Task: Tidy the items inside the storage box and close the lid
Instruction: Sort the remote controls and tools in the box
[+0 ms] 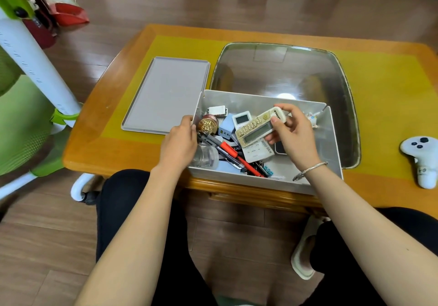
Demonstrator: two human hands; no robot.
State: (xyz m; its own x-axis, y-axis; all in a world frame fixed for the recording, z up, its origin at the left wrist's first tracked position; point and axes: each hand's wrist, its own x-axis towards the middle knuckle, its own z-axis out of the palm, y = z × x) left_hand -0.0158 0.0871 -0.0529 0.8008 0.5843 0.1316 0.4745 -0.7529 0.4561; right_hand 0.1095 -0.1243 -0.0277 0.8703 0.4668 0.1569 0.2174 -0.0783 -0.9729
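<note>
On the left of the table (391, 87) the flat grey lid (166, 94) lies off the box, just beside its left wall and nearer the left hand than the right. The left hand (180, 140) grips the left wall of the storage box (329, 140), fingers curled over the rim, steadying it. Inside, the clutter crowds the left and middle: a gold knob-like piece (208, 124), a clear cup (205, 156), a red pen (233, 154) lying slantwise, a blue charger (226, 128) and a small white timer (242, 118). Further right, the right hand (294, 135) pinches a cream remote (257, 129) by its far end, lifted above the pile; its long axis runs from the hand down and leftward toward the middle. The box's right part shows bare floor, so laying the remote there, along a wall, looks the likely move. Things under the remote and the hand are partly covered and hard to name. A white controller (420, 158) lies well apart at the right.
</note>
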